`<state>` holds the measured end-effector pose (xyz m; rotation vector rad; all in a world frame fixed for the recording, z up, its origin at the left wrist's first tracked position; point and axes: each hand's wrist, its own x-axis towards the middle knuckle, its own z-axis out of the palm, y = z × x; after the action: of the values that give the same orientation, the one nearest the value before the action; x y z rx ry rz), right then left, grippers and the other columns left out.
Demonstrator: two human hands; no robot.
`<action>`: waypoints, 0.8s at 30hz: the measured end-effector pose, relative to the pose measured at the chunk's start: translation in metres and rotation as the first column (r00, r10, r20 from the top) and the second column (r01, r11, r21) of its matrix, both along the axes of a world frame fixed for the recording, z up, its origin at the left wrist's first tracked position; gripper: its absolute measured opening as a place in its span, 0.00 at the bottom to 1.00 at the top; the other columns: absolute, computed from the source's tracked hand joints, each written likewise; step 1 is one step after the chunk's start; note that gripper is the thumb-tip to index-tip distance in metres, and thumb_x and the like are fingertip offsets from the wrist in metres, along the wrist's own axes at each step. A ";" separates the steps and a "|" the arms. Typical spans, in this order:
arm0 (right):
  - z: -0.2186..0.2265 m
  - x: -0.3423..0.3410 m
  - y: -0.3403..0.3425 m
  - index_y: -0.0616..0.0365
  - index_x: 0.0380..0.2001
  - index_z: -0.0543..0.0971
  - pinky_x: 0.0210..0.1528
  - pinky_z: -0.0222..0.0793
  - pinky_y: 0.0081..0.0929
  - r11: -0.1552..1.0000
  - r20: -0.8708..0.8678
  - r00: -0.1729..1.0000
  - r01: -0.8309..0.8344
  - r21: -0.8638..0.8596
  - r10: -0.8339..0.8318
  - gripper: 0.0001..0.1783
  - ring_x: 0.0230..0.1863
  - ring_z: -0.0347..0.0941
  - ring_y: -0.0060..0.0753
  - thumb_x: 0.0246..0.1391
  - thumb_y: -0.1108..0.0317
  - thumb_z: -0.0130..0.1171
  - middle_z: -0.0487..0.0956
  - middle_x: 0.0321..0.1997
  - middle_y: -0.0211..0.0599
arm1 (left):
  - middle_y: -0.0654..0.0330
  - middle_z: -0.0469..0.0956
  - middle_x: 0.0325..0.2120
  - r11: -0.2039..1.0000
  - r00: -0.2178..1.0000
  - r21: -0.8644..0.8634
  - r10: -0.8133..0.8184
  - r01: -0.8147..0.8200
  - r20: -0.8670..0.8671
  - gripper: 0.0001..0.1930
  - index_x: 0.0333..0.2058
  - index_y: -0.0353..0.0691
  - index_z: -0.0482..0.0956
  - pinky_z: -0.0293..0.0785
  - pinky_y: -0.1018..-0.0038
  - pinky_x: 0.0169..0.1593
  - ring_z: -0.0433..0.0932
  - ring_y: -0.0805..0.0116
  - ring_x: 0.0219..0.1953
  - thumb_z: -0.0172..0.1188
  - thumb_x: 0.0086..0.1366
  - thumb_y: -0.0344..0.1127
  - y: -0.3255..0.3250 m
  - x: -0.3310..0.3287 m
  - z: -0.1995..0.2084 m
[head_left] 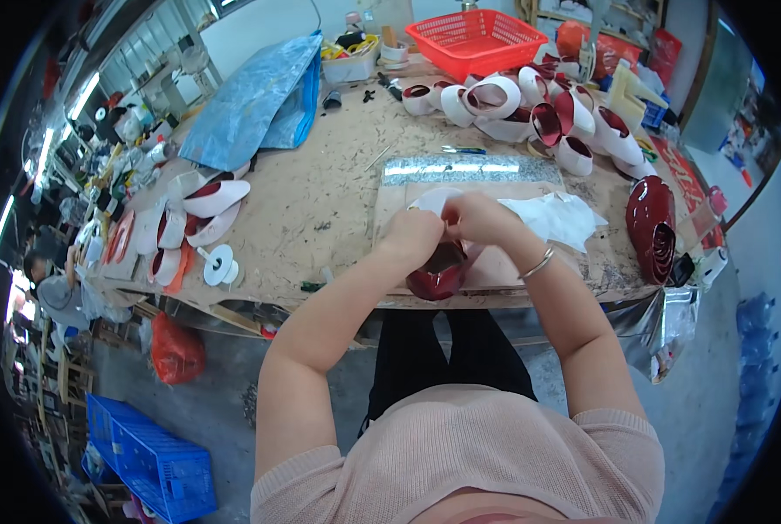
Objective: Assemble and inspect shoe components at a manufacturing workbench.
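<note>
At the table's near edge, my left hand [414, 234] and my right hand [480, 217] meet over a glossy dark red shoe upper [436, 285]. The fingers of both are closed in a pinch on its far edge, close together, and what lies between the fingertips is hidden. The upper's open side faces up between my wrists. Just beyond my fingers shows part of a pale white piece [438, 196]. Right of my right hand lies a crumpled white sheet [555, 218]. A reflective grey plate [473, 170] rests farther back.
White uppers with red linings [574, 155] crowd the far right, before a red plastic basket [478, 44]. Nested dark red uppers [651, 229] stand at the right edge. On the left are a blue sheet [255, 105], more pale uppers [216, 199] and a white spool [220, 265].
</note>
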<state>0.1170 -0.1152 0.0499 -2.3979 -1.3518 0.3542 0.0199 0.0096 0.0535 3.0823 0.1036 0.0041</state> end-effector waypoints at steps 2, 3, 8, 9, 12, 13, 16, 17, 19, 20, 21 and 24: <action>0.004 0.013 -0.005 0.65 0.47 0.73 0.50 0.68 0.36 0.970 0.101 0.983 0.132 0.204 -0.155 0.39 0.49 0.71 0.51 0.36 0.48 0.71 0.73 0.49 0.57 | 0.54 0.78 0.29 0.998 0.990 0.006 -0.064 0.063 0.126 0.04 0.28 0.42 0.79 0.75 0.62 0.40 0.78 0.55 0.37 0.61 0.53 0.32 0.009 -0.002 -0.005; 0.000 0.021 -0.004 0.65 0.47 0.72 0.50 0.68 0.36 0.958 0.061 0.973 0.204 0.200 -0.220 0.40 0.51 0.70 0.51 0.37 0.47 0.71 0.72 0.51 0.58 | 0.55 0.78 0.28 0.993 0.979 0.037 -0.114 0.110 0.169 0.04 0.28 0.42 0.79 0.75 0.62 0.39 0.78 0.55 0.36 0.61 0.53 0.33 0.019 -0.005 -0.011; -0.040 0.052 0.004 0.65 0.41 0.77 0.44 0.69 0.35 0.889 -0.212 0.917 0.385 0.246 -0.339 0.32 0.42 0.74 0.45 0.42 0.47 0.67 0.78 0.39 0.52 | 0.56 0.76 0.25 0.968 0.933 0.028 -0.247 0.249 0.262 0.04 0.27 0.41 0.78 0.74 0.63 0.36 0.78 0.56 0.34 0.62 0.53 0.33 0.023 -0.011 -0.022; -0.041 0.050 0.005 0.65 0.38 0.78 0.42 0.69 0.35 0.910 -0.307 0.910 0.352 0.218 -0.279 0.30 0.39 0.75 0.44 0.43 0.47 0.67 0.79 0.35 0.50 | 0.56 0.76 0.25 0.953 0.916 0.013 -0.295 0.303 0.273 0.04 0.28 0.40 0.79 0.74 0.65 0.36 0.78 0.57 0.33 0.62 0.53 0.32 0.024 -0.010 -0.021; -0.045 0.059 -0.013 0.64 0.30 0.78 0.36 0.69 0.34 0.875 -0.433 0.880 0.357 0.326 -0.198 0.21 0.32 0.75 0.42 0.44 0.54 0.67 0.79 0.27 0.46 | 0.57 0.76 0.25 0.840 0.900 -0.417 -0.175 0.348 0.399 0.04 0.30 0.38 0.79 0.74 0.70 0.35 0.79 0.63 0.31 0.62 0.54 0.28 0.028 -0.026 -0.010; -0.043 0.066 -0.018 0.65 0.29 0.78 0.37 0.69 0.35 0.873 -0.511 0.849 0.342 0.347 -0.130 0.20 0.33 0.76 0.44 0.44 0.56 0.67 0.80 0.29 0.47 | 0.58 0.76 0.25 0.727 0.902 -0.597 -0.070 0.339 0.427 0.05 0.31 0.37 0.79 0.74 0.72 0.35 0.79 0.66 0.31 0.62 0.54 0.26 0.031 -0.034 -0.005; -0.039 0.059 -0.014 0.64 0.31 0.79 0.37 0.70 0.35 0.895 -0.248 0.942 0.302 0.327 -0.227 0.18 0.32 0.76 0.42 0.44 0.59 0.68 0.79 0.31 0.45 | 0.58 0.77 0.28 0.732 0.974 -0.678 0.093 0.074 0.207 0.07 0.32 0.38 0.80 0.74 0.71 0.37 0.78 0.62 0.32 0.63 0.52 0.27 0.040 -0.030 -0.026; -0.038 0.056 -0.014 0.64 0.31 0.79 0.37 0.70 0.35 0.905 -0.120 0.956 0.292 0.309 -0.268 0.18 0.32 0.75 0.42 0.45 0.59 0.67 0.80 0.32 0.45 | 0.58 0.77 0.29 0.733 0.985 -0.680 0.133 -0.023 0.109 0.07 0.31 0.39 0.81 0.74 0.69 0.38 0.77 0.58 0.34 0.64 0.52 0.28 0.040 -0.028 -0.030; -0.030 0.052 -0.012 0.61 0.33 0.79 0.35 0.70 0.35 0.862 0.408 0.879 0.006 0.506 -0.246 0.20 0.31 0.75 0.42 0.41 0.57 0.68 0.79 0.30 0.41 | 0.59 0.77 0.30 0.781 0.983 -0.616 0.023 0.097 0.182 0.06 0.31 0.41 0.82 0.74 0.68 0.40 0.78 0.58 0.34 0.63 0.52 0.30 0.032 -0.023 -0.020; -0.007 0.041 -0.012 0.60 0.33 0.79 0.36 0.70 0.35 0.915 0.335 0.932 -0.005 0.403 -0.142 0.20 0.31 0.75 0.43 0.40 0.57 0.69 0.79 0.30 0.42 | 0.59 0.77 0.30 0.800 0.977 -0.581 -0.024 0.146 0.212 0.06 0.31 0.42 0.82 0.74 0.67 0.40 0.78 0.58 0.35 0.63 0.52 0.30 0.031 -0.021 -0.018; 0.019 0.022 -0.011 0.59 0.33 0.79 0.37 0.70 0.35 0.956 0.243 0.969 -0.027 0.292 -0.046 0.20 0.32 0.75 0.44 0.39 0.56 0.69 0.79 0.30 0.42 | 0.60 0.77 0.30 0.841 0.977 -0.517 -0.056 0.157 0.206 0.07 0.32 0.43 0.82 0.74 0.66 0.41 0.78 0.58 0.35 0.63 0.52 0.30 0.032 -0.019 -0.020; 0.022 0.004 -0.013 0.58 0.28 0.80 0.37 0.71 0.36 0.986 0.209 0.974 -0.053 -0.159 0.086 0.16 0.32 0.75 0.44 0.37 0.60 0.69 0.80 0.30 0.43 | 0.60 0.78 0.26 0.921 0.950 -0.294 -0.184 0.257 0.253 0.07 0.33 0.46 0.83 0.75 0.67 0.40 0.79 0.59 0.33 0.61 0.55 0.33 0.035 -0.003 -0.027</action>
<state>0.1211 -0.1283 0.0723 -2.5806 -1.5580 0.2279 0.0168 0.0450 0.0264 2.7225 -0.2336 0.2889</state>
